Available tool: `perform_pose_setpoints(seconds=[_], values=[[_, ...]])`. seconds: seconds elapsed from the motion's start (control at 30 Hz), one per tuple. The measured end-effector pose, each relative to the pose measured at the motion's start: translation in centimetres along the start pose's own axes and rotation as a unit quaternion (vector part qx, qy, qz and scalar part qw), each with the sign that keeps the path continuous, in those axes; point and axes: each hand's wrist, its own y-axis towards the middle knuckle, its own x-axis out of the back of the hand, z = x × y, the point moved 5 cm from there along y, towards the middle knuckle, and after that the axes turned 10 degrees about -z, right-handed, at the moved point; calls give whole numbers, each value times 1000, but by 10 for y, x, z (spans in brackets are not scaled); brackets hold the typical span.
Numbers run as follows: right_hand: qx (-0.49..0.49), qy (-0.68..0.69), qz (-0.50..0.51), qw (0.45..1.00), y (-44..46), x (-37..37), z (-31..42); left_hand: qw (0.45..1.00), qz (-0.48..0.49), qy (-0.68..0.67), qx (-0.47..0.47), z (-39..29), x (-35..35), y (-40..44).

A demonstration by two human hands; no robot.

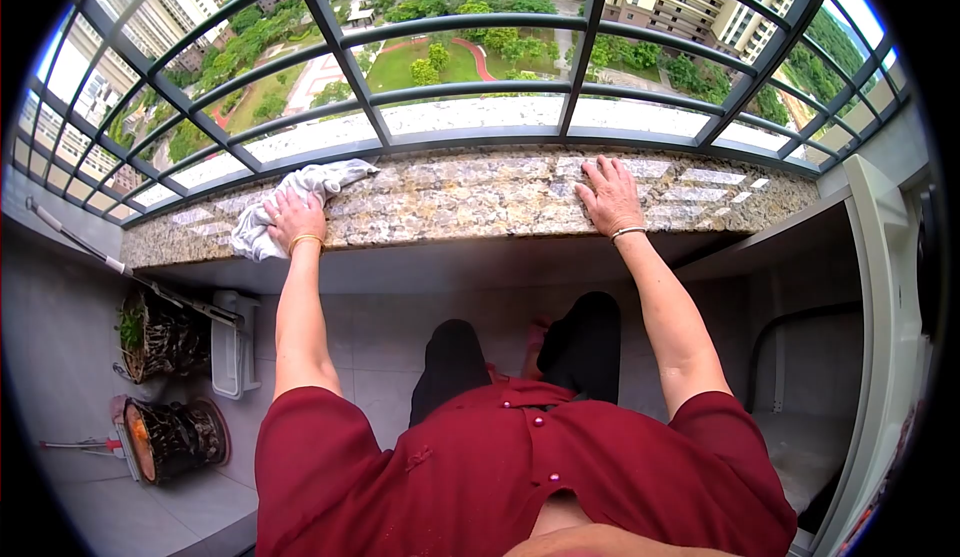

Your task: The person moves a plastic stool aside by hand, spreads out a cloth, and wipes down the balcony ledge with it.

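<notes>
A speckled granite sill (450,197) runs below the barred window. On its left part lies a crumpled white-and-grey cloth (322,179), hanging slightly over the front edge. My left hand (294,219) presses on this cloth with the fingers somewhat spread; a yellow bracelet circles the wrist. Flat on the bare granite at the right rests my right hand (610,197), fingers apart and nothing in it, with a silver bangle at the wrist.
Dark metal bars (460,23) rise behind the sill. Below left are a white plastic basin (232,347), two dark pots (165,337) and a long pole (75,237). A pale frame (880,357) stands at the right.
</notes>
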Motion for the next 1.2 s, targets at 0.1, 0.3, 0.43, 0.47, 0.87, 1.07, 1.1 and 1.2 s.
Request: perform_pose_setpoints(seconds=[0.1,0.3,0.43,0.47,0.87,1.07,1.1,1.2], values=[[0,0,0,1000,0,1,1,1000,11,9,-5,0,-2,1],[0,-1,0,1000,0,1,0,1000,7,9,-8,1,-8,2],[3,-4,-2,1000,0,1,0,1000,7,13,-7,0,-6,1],[4,-4,-2,1000,0,1,1,1000,7,16,-8,0,-6,1],[6,-4,-1,1000,0,1,0,1000,-2,13,-9,1,-9,2],[5,-2,-1,1000,0,-1,-1,1000,2,8,-7,1,-8,1],[5,-2,-4,1000,0,-2,-1,1000,3,5,-5,1,-8,2],[5,-2,-6,1000,0,-1,-1,1000,3,5,-5,1,-8,2]])
